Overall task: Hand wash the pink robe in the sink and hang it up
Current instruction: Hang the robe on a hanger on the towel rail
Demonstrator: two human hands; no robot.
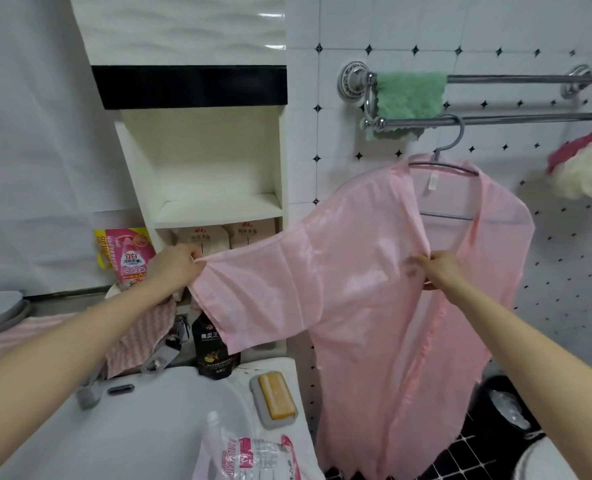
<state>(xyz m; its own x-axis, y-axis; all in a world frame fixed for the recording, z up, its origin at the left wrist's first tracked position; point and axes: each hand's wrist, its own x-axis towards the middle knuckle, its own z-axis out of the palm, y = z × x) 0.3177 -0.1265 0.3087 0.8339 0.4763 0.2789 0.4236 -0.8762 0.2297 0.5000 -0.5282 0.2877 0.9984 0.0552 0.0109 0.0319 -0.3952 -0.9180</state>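
Clearly away from the sink (131, 427), the pink robe (356, 306) hangs on a wire hanger (451, 147) hooked over the lower towel bar (530, 118), against the tiled wall. The left hand (178, 268) pinches the end of the sleeve (253, 289), which stretches out sideways. The right hand (441, 271) pinches the robe's front edge near the chest. Cloth covers the hanger's shoulders, the robe's lowest part meets the bottom edge of the view, and the far sleeve cannot be made out.
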